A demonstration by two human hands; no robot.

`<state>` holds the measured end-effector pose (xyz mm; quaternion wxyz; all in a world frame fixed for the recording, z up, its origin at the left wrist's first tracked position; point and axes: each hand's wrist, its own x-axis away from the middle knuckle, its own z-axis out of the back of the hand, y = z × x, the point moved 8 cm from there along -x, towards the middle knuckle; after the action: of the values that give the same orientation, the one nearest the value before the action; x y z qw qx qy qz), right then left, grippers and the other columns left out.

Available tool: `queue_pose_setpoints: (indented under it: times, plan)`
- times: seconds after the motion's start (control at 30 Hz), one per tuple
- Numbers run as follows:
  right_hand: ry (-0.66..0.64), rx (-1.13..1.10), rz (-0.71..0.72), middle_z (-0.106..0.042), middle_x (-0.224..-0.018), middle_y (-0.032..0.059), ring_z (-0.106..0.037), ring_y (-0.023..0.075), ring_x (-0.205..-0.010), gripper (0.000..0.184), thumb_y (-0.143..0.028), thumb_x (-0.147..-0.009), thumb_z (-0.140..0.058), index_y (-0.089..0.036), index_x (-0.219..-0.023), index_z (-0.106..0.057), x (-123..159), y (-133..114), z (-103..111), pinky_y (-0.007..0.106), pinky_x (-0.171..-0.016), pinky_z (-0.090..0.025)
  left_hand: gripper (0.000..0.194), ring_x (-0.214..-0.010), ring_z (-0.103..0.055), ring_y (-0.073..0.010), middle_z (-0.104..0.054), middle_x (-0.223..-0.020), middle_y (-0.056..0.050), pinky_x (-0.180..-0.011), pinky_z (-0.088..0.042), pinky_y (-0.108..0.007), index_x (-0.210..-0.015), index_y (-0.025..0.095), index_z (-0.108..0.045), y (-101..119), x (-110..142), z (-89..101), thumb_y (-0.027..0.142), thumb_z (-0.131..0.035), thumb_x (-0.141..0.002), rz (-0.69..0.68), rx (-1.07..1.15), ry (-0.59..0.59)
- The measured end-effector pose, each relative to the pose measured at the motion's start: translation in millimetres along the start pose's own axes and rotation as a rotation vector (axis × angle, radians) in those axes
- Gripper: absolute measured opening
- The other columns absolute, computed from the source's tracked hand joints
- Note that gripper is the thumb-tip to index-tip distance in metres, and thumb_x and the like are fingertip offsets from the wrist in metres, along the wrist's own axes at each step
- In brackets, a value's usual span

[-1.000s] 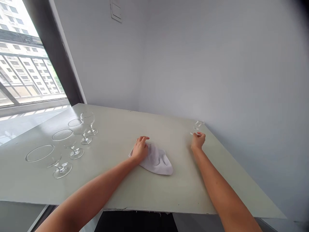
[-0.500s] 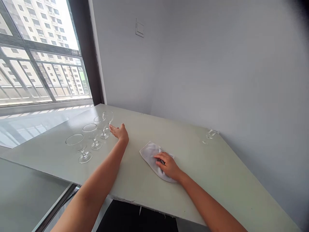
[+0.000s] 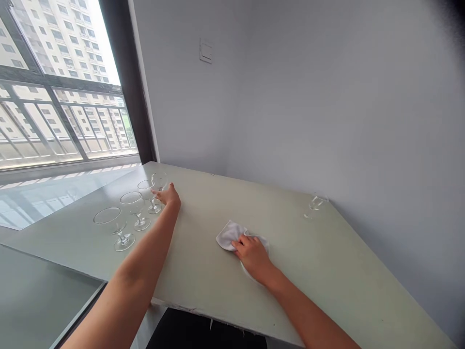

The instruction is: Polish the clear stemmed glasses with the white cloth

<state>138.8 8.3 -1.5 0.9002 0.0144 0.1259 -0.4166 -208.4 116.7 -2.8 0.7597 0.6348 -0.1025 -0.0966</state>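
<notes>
A row of clear stemmed glasses stands upright on the left of the table: a front glass point(image 3: 124, 241), a second glass point(image 3: 141, 223), a third glass point(image 3: 154, 207) and a far glass point(image 3: 159, 180). My left hand point(image 3: 169, 195) is at the far glass, thumb raised and fingers stretched to the left. It hides that glass's stem and foot, and whether the fingers touch it is unclear. My right hand point(image 3: 253, 254) presses on a white cloth point(image 3: 229, 235) lying on the table, its fingers curled into the bunched fabric.
Another clear glass point(image 3: 317, 202) lies tilted or on its side at the table's far right, near the wall. The pale table point(image 3: 203, 203) meets a grey wall point(image 3: 308, 97) carrying a switch point(image 3: 206, 52). A window point(image 3: 65, 116) is on the left.
My left hand has moved left, closer in against the far glass. The right hand's fingers have drawn in on the cloth, which is more bunched. The whole view has shifted slightly.
</notes>
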Motion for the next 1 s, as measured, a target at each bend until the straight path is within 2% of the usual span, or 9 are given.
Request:
queue_pose_setpoints:
  times: [0.13, 0.23, 0.37, 0.43, 0.53, 0.63, 0.73, 0.87, 1.0]
  plan:
    - [0.144, -0.142, -0.112, -0.06, -0.074, 0.0043, -0.05, 0.0198, -0.079, 0.017, -0.021, -0.083, -0.047, -0.022, -0.078, -0.063, -1, 19, 14, 0.033, -0.071, -0.033, 0.049, -0.107, -0.048, -0.0238, -0.043, -0.115, -0.014, -0.09, -0.037, -0.04, -0.114, 0.016, -0.031, 7, 6, -6.0, 0.032, -0.054, -0.073, -0.058, -0.043, -0.076]
    - [0.273, -0.545, -0.375, -0.055, -0.06, 0.0016, -0.048, 0.0165, -0.067, 0.027, -0.032, -0.082, -0.048, -0.018, -0.06, -0.056, 5, 62, 21, 0.028, -0.064, -0.034, 0.042, -0.093, -0.053, -0.0207, -0.049, -0.102, -0.01, -0.082, -0.042, -0.037, -0.107, 0.017, -0.038, 15, 32, -17.2, 0.037, -0.053, -0.074, -0.149, -0.069, -0.225]
    - [0.394, -1.396, -0.751, -0.051, -0.053, -0.0024, -0.046, 0.0131, -0.054, 0.03, -0.044, -0.07, -0.06, -0.019, -0.057, -0.052, 19, 111, 4, 0.024, -0.052, -0.035, 0.039, -0.09, -0.053, -0.0187, -0.051, -0.096, -0.004, -0.081, -0.041, -0.035, -0.095, 0.021, -0.047, 29, 100, -27.2, 0.044, -0.061, -0.066, -0.343, -0.085, -0.471]
    - [0.427, -1.731, -0.82, -0.056, -0.061, -0.0014, -0.05, 0.0143, -0.059, 0.025, -0.043, -0.067, -0.063, -0.019, -0.067, -0.057, 21, 115, 0, 0.025, -0.055, -0.04, 0.038, -0.099, -0.049, -0.0212, -0.048, -0.105, -0.006, -0.086, -0.037, -0.037, -0.092, 0.021, -0.048, 40, 142, -27.3, 0.047, -0.06, -0.066, -0.526, -0.121, -0.583]
    - [0.375, -1.971, -0.832, -0.06, -0.073, 0.0002, -0.055, 0.0157, -0.067, 0.027, -0.045, -0.071, -0.059, -0.021, -0.083, -0.06, 23, 105, 7, 0.026, -0.06, -0.045, 0.034, -0.109, -0.042, -0.0231, -0.045, -0.115, -0.008, -0.086, -0.036, -0.037, -0.092, 0.021, -0.047, 45, 197, -24.7, 0.048, -0.052, -0.073, -0.725, -0.147, -0.724]
    - [0.35, -2.027, -0.762, -0.061, -0.079, 0.0004, -0.057, 0.0161, -0.074, 0.031, -0.049, -0.074, -0.055, -0.023, -0.088, -0.06, 26, 93, 23, 0.027, -0.065, -0.047, 0.032, -0.09, -0.054, -0.0181, -0.055, -0.101, -0.006, -0.073, -0.042, -0.032, -0.098, 0.022, -0.041, 29, 232, -30.3, 0.047, -0.044, -0.079, -0.715, -0.124, -0.949]
    - [0.521, -1.921, -0.72, -0.06, -0.08, -0.0001, -0.056, 0.016, -0.076, 0.032, -0.053, -0.074, -0.053, -0.025, -0.087, -0.059, 33, 99, 37, 0.028, -0.066, -0.047, 0.03, -0.071, -0.057, -0.0156, -0.06, -0.084, -0.002, -0.061, -0.041, -0.028, -0.1, 0.022, -0.038, 13, 254, -34.7, 0.046, -0.039, -0.082, -0.806, -0.22, -1.072]
    - [0.702, -1.512, -0.726, -0.061, -0.08, 0.0015, -0.056, 0.0172, -0.074, 0.039, -0.056, -0.077, -0.045, -0.024, -0.092, -0.06, 40, 105, 45, 0.028, -0.062, -0.046, 0.035, -0.074, -0.058, -0.0182, -0.061, -0.086, -0.003, -0.065, -0.041, -0.03, -0.11, 0.021, -0.036, 8, 271, -30.0, 0.044, -0.039, -0.083, -1.117, -0.396, -0.985]
    - [0.444, -1.157, -0.483, -0.056, -0.111, 0.0078, -0.049, 0.0234, -0.106, 0.046, -0.051, -0.083, -0.039, -0.022, -0.117, -0.052, 18, 71, 43, 0.032, -0.075, -0.047, 0.046, -0.084, -0.058, -0.0213, -0.061, -0.09, -0.009, -0.074, -0.039, -0.033, -0.121, 0.014, -0.03, 20, 283, -15.2, 0.041, -0.039, -0.085, -1.392, -0.356, -0.845]
